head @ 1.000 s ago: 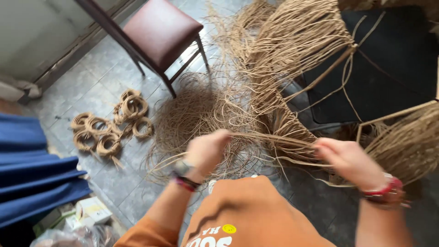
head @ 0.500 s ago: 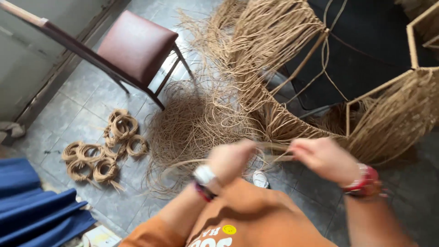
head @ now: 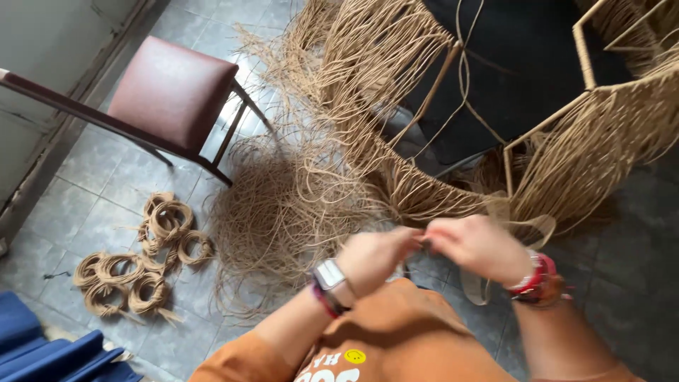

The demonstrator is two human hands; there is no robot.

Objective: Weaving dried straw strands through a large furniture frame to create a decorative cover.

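Left hand and right hand meet fingertip to fingertip above the lap, both pinched on a thin rattan strand trailing from the woven frame. Loose fibre pile on tiled floor. Coiled bundles near red-seated chair.

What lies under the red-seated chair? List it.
Under the chair only grey floor tiles show between its dark legs. The loose fibre pile starts beside it. The floor directly beneath the seat is hidden.
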